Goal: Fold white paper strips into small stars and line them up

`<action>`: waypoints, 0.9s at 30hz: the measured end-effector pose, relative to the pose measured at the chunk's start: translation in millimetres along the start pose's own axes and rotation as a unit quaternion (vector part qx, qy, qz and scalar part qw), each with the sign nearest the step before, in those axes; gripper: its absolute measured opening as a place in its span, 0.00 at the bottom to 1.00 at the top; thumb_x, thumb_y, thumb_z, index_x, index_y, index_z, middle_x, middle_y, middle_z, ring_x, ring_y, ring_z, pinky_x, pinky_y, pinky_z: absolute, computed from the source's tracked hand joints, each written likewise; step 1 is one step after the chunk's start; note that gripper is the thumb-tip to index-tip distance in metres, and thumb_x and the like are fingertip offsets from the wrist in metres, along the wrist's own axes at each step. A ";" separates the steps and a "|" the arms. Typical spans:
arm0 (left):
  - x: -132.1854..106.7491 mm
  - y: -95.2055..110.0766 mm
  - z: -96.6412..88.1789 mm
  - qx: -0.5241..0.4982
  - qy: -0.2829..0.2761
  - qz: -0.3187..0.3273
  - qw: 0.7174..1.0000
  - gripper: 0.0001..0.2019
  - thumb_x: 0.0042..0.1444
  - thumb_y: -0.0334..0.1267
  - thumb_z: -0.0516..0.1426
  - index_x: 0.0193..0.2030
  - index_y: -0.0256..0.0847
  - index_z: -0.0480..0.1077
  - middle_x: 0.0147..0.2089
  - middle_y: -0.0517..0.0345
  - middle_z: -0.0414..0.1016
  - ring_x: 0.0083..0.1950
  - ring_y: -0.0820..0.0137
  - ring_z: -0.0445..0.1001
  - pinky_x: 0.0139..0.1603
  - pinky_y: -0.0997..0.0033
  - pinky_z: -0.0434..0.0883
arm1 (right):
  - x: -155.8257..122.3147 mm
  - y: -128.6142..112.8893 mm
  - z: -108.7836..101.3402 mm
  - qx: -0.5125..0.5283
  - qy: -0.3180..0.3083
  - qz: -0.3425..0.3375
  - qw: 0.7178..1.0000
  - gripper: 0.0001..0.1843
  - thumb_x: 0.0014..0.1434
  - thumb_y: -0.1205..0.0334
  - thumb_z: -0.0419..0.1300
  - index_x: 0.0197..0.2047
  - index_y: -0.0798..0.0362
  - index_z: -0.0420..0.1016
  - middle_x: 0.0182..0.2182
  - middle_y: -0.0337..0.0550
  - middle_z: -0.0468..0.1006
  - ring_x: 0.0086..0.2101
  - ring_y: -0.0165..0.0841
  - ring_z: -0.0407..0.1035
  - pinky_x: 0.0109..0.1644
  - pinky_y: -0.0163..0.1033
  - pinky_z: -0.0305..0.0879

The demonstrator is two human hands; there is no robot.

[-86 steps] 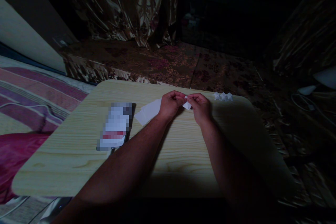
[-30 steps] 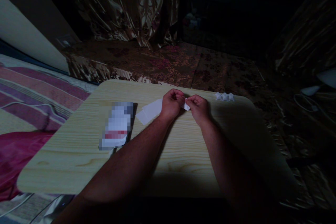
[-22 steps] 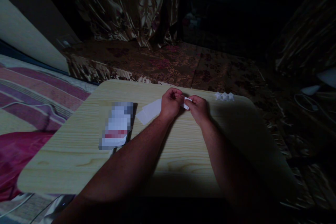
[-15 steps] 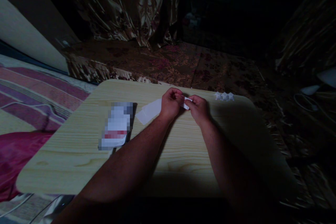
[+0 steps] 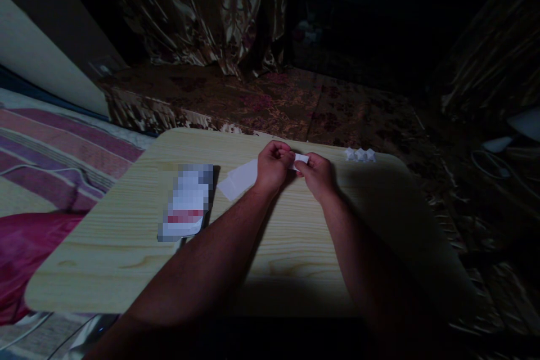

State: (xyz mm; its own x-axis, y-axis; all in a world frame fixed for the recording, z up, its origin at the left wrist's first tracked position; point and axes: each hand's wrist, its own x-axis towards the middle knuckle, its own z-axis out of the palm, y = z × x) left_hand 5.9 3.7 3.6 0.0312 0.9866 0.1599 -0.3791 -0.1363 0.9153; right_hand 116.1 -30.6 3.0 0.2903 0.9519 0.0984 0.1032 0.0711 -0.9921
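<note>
Head view: I have a small folded white paper (image 5: 301, 157) between the left hand (image 5: 272, 170) and the right hand (image 5: 319, 175), each grip pinched closed on it, over the far part of the surface (image 5: 291, 247). I judge it part-worked, showing no star points, while flat white sheets (image 5: 238, 181), partly hidden behind the left hand, look unfolded; out past the right hand, three white stars (image 5: 360, 155) near the far edge look finished.

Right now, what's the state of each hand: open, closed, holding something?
Left hand: closed, holding the left end of the small paper.
Right hand: closed, holding the right end of the same paper.
</note>
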 end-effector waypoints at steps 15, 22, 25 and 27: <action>-0.3 -0.1 0.7 0.011 0.003 0.008 1.000 0.10 0.42 0.32 0.64 0.32 0.39 0.68 0.25 0.65 0.67 0.24 0.79 0.64 0.25 0.78 0.63 | 1.3 2.4 -0.8 0.039 0.007 -0.001 0.999 0.07 0.47 0.59 0.62 0.28 0.53 0.71 0.21 0.34 0.72 0.22 0.27 0.64 0.26 0.32 0.61; -1.8 0.2 1.1 0.019 -0.013 0.002 1.000 0.10 0.42 0.32 0.63 0.32 0.39 0.68 0.25 0.65 0.68 0.24 0.78 0.65 0.25 0.78 0.63 | 2.4 4.8 -2.8 0.048 0.014 -0.010 0.999 0.07 0.47 0.58 0.61 0.28 0.53 0.71 0.21 0.34 0.72 0.23 0.27 0.66 0.26 0.32 0.60; -3.7 0.6 1.9 0.032 -0.026 0.000 0.999 0.08 0.44 0.32 0.63 0.32 0.38 0.70 0.24 0.64 0.68 0.23 0.78 0.65 0.25 0.79 0.63 | 2.7 6.4 -4.0 0.049 0.014 -0.013 0.999 0.06 0.47 0.59 0.60 0.28 0.53 0.71 0.20 0.33 0.71 0.23 0.27 0.65 0.26 0.32 0.60; -5.0 1.1 2.6 0.036 -0.040 -0.012 0.998 0.07 0.44 0.33 0.62 0.33 0.37 0.72 0.24 0.63 0.70 0.23 0.77 0.67 0.25 0.78 0.64 | 3.2 7.4 -4.6 0.057 0.014 -0.019 0.998 0.07 0.47 0.59 0.61 0.28 0.53 0.71 0.20 0.33 0.70 0.22 0.27 0.64 0.25 0.32 0.59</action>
State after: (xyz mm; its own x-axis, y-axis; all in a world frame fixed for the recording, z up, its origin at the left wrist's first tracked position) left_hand 7.8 -1.6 4.7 0.1143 0.9797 0.1649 -0.3104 -0.1224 0.9427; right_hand 122.2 -28.4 -3.7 0.3140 0.9396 0.1363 0.0051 0.1418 -0.9899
